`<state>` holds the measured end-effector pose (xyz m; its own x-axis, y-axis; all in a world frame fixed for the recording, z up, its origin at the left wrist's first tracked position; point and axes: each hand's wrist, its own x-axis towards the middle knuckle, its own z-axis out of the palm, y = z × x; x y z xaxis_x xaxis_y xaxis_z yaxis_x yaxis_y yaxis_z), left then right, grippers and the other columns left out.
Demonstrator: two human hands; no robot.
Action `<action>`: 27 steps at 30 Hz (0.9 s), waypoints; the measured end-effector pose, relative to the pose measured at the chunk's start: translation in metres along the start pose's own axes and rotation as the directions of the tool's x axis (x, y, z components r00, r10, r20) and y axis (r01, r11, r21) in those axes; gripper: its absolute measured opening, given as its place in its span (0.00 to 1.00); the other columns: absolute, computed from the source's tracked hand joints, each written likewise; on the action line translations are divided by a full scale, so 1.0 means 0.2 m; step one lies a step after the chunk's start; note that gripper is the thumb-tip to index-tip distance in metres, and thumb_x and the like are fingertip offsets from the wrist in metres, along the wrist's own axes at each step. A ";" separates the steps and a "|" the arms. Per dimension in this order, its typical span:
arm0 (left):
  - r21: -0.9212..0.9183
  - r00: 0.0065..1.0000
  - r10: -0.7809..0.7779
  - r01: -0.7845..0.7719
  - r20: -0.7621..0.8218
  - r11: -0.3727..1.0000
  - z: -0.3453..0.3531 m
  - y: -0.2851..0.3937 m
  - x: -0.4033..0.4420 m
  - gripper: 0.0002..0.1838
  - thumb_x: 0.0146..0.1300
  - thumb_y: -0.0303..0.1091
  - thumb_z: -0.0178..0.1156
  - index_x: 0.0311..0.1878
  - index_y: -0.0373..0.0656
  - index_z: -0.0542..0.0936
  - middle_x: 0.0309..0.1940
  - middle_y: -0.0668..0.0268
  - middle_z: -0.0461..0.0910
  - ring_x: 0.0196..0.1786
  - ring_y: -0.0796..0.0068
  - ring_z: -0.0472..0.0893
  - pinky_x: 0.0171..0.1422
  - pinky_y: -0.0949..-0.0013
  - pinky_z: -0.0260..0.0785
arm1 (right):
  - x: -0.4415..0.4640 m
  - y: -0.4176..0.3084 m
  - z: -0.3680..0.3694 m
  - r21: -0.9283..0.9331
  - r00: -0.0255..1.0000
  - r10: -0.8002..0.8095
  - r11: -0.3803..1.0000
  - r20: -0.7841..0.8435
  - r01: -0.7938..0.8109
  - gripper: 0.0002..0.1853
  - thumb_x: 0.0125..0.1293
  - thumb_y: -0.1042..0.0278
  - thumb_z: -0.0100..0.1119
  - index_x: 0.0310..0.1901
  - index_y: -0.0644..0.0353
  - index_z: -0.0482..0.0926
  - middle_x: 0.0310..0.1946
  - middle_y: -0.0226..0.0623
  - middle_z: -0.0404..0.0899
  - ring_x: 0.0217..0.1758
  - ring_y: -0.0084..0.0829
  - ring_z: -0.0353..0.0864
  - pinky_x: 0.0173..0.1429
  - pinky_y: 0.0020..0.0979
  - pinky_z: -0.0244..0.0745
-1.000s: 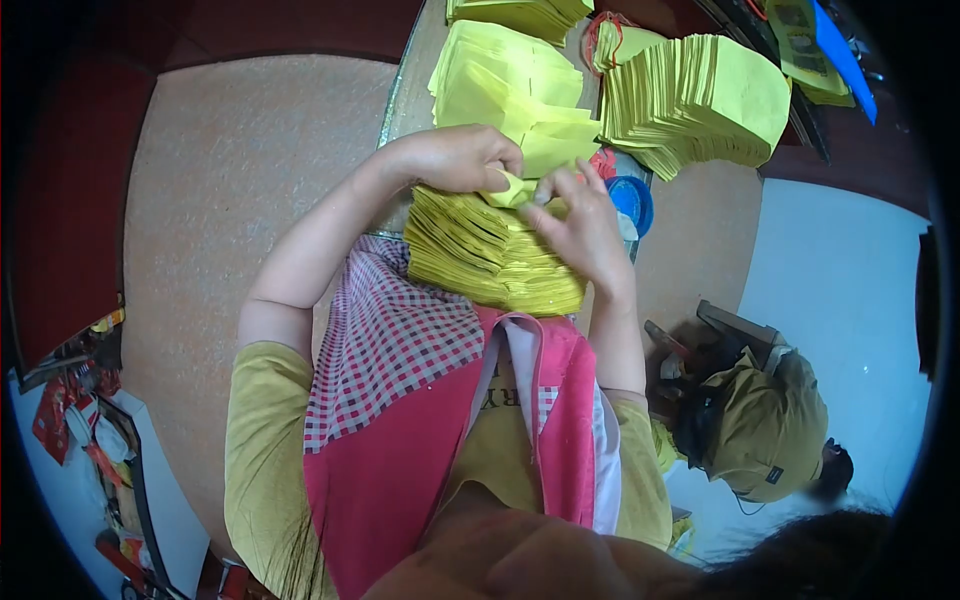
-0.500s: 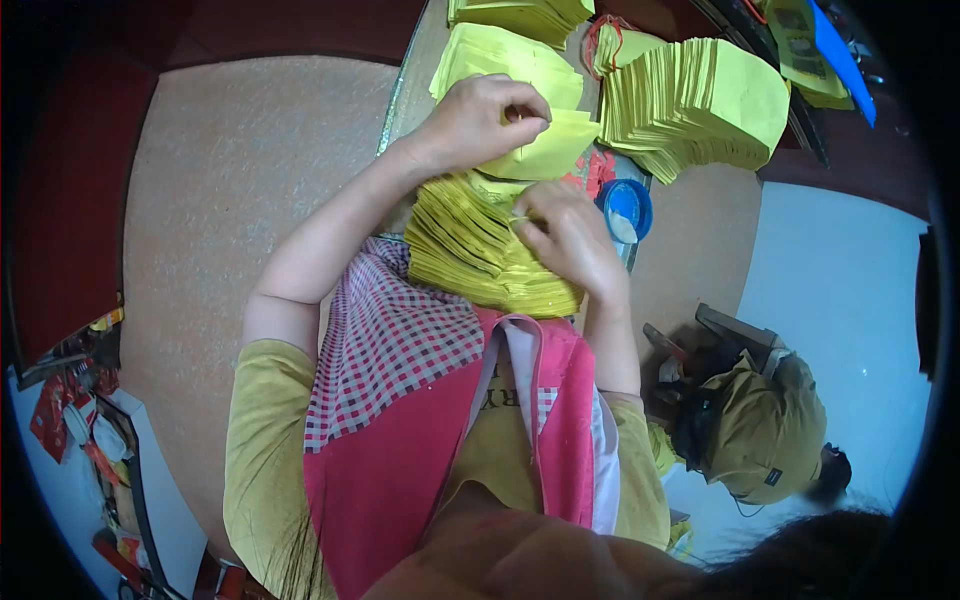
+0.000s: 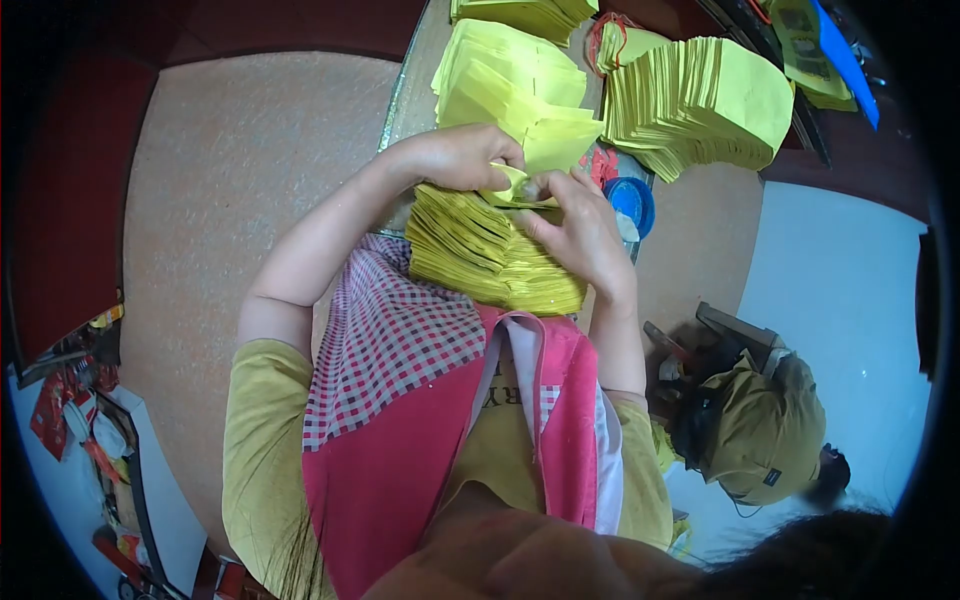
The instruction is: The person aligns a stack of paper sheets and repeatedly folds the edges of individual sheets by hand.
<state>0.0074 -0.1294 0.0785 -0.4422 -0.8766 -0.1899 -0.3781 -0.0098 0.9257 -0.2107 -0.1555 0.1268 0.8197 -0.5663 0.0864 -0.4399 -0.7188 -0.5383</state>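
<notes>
A thick stack of folded yellow paper (image 3: 465,245) stands at the table's near edge, against the apron. Over its far edge, my left hand (image 3: 460,157) is closed, thumb and fingers pinching a yellow paper sheet (image 3: 508,185). My right hand (image 3: 582,222) is closed on the right part of the same sheet, above the stack; its fingertips are partly hidden. Just beyond both hands lie loose, fanned yellow sheets (image 3: 512,75). To the right of my right hand sits a blue tub (image 3: 646,205) with something white in it.
A large fanned stack of yellow paper (image 3: 700,100) lies at the far right of the table (image 3: 420,70). Red string (image 3: 600,45) and red scraps (image 3: 603,163) are nearby. Another person (image 3: 765,430) is at the lower right.
My left hand has come down toward me from the loose sheets, bringing a sheet to the folded stack. My right hand has shifted slightly and now meets it there.
</notes>
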 end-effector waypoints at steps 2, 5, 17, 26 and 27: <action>0.015 1.000 0.001 -0.002 0.003 1.000 0.00 0.00 0.01 0.14 0.63 0.30 0.62 0.49 0.33 0.80 0.36 0.60 0.86 0.39 0.76 0.82 0.48 0.69 0.75 | 0.00 0.01 0.01 -0.023 0.997 0.024 0.999 0.074 -0.022 0.11 0.59 0.65 0.67 0.38 0.61 0.78 0.34 0.43 0.82 0.42 0.48 0.82 0.54 0.43 0.74; -0.283 0.995 -0.018 0.046 0.101 0.958 -0.02 -0.06 0.02 0.18 0.66 0.34 0.64 0.53 0.32 0.78 0.37 0.63 0.86 0.40 0.79 0.82 0.49 0.71 0.75 | 0.02 0.02 -0.02 -0.020 0.977 0.131 0.991 0.166 -0.129 0.15 0.58 0.63 0.69 0.41 0.62 0.77 0.36 0.44 0.82 0.44 0.49 0.83 0.54 0.43 0.75; -0.052 0.999 -0.046 0.047 0.029 0.998 -0.01 -0.06 0.05 0.14 0.65 0.31 0.61 0.51 0.34 0.81 0.33 0.66 0.84 0.36 0.81 0.78 0.43 0.71 0.73 | 0.01 0.03 0.05 0.051 0.994 0.097 0.994 0.041 -0.099 0.08 0.60 0.68 0.60 0.39 0.61 0.76 0.37 0.46 0.79 0.41 0.50 0.81 0.46 0.44 0.75; -0.147 0.995 -0.032 0.046 0.095 0.988 -0.01 0.00 0.02 0.08 0.65 0.31 0.60 0.39 0.35 0.80 0.27 0.71 0.79 0.30 0.84 0.73 0.36 0.73 0.68 | 0.08 0.12 0.06 0.145 0.983 0.177 0.975 -0.043 -0.169 0.10 0.62 0.67 0.66 0.39 0.59 0.75 0.25 0.35 0.81 0.36 0.40 0.85 0.74 0.50 0.59; -0.125 0.997 -0.015 0.025 0.081 0.992 -0.01 0.00 0.03 0.08 0.66 0.32 0.60 0.40 0.35 0.80 0.27 0.71 0.79 0.30 0.84 0.73 0.36 0.73 0.68 | 0.07 0.11 0.05 0.145 0.984 0.175 0.975 -0.042 -0.167 0.10 0.62 0.67 0.66 0.39 0.59 0.75 0.25 0.35 0.81 0.36 0.40 0.85 0.74 0.50 0.59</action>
<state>0.0059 -0.1353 0.0777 -0.5009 -0.8346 -0.2294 -0.2842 -0.0918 0.9544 -0.2042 -0.1752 0.1078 0.7137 -0.7000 0.0261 -0.5130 -0.5477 -0.6610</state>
